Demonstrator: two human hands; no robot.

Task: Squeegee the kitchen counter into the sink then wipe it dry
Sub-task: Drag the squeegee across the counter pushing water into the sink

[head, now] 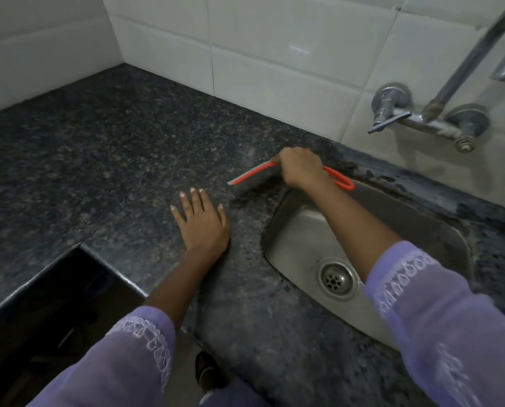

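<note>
White tiled walls (274, 54) meet in corner; chrome wall tap (421, 118); dim light.

Orange-red squeegee (255, 172) with a pale blade edge, lying low across the dark speckled granite counter (121, 148), just beyond the far left corner of the sink (439, 227); looped handle end jutting over the sink's far rim. Gripped at its middle, blade end angled down and left, close to the stone. Stainless steel sink sunk into the counter, basin dull and grey, round drain strainer (337, 278) near its front.
</note>
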